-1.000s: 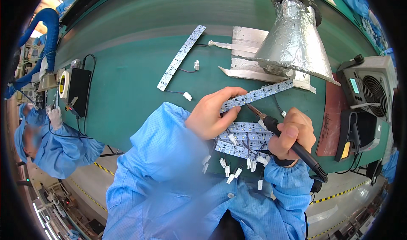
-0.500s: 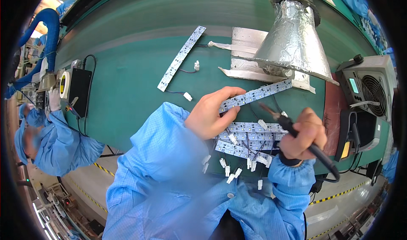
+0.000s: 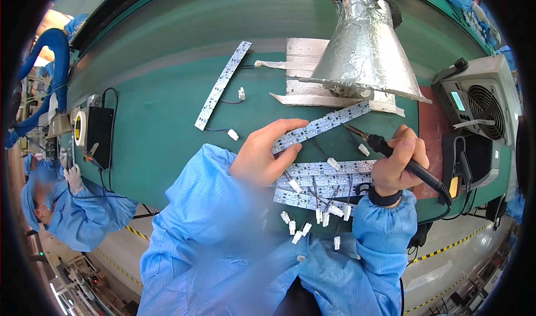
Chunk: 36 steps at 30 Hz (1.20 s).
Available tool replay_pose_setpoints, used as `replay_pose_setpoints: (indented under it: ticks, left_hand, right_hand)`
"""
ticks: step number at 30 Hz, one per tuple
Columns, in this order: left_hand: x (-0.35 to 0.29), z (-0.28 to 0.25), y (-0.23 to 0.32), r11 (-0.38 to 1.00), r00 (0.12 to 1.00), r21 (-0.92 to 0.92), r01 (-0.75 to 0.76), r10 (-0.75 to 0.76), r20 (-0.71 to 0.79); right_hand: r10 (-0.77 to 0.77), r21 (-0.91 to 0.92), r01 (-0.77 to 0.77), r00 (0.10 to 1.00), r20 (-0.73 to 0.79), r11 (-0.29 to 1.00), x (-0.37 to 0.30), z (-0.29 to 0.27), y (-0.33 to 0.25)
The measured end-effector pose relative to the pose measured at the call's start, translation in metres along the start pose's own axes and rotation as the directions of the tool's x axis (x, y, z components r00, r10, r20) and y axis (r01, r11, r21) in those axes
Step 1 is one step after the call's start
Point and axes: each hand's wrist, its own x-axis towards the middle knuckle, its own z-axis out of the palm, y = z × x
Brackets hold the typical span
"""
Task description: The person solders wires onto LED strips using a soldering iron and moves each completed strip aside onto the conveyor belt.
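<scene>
From here I see the person's bare left hand [image 3: 257, 157] pinching one end of a long white circuit strip dotted with small components [image 3: 332, 123] between thumb and fingers, slanting it over the green tabletop [image 3: 156, 126]. The right hand's [image 3: 399, 159] fingers are wrapped around a black-handled soldering iron [image 3: 381, 145], its metal tip right by the strip's lower edge; I can't tell whether they touch. Just below lies a group of similar white strips [image 3: 357, 168] with white plastic connectors [image 3: 325, 219] on dark wires.
</scene>
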Motion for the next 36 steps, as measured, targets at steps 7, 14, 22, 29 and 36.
replay_pose_setpoints:
  ticks: [7, 14, 22, 29, 36]
  left_hand:
    - [0.000, 0.001, 0.002, 1.000, 1.000, 0.012, 0.014, -0.014, -0.002]
    - [0.001, 0.002, 0.003, 0.998, 0.998, -0.003, 0.055, -0.055, -0.008]
    - [0.000, 0.002, 0.002, 0.997, 0.997, -0.015, 0.081, -0.081, -0.006]
    - [-0.001, 0.000, 0.003, 0.999, 0.999, 0.006, 0.050, -0.050, -0.015]
    - [0.002, -0.021, 0.013, 0.997, 0.999, 0.069, 0.022, -0.024, 0.041]
  right_hand:
    - [0.018, -0.006, -0.018, 1.000, 0.017, 1.000, 0.000, 0.001, 0.000]
    - [0.015, -0.023, -0.014, 0.999, 0.035, 1.000, 0.002, 0.001, -0.001]
    - [-0.052, 0.010, 0.051, 0.997, 0.052, 0.999, 0.002, 0.000, 0.002]
    - [-0.009, 0.020, 0.012, 0.986, -0.168, 1.000, 0.009, -0.013, 0.009]
    - [0.106, -0.002, -0.110, 0.963, -0.249, 0.994, 0.022, -0.026, 0.015]
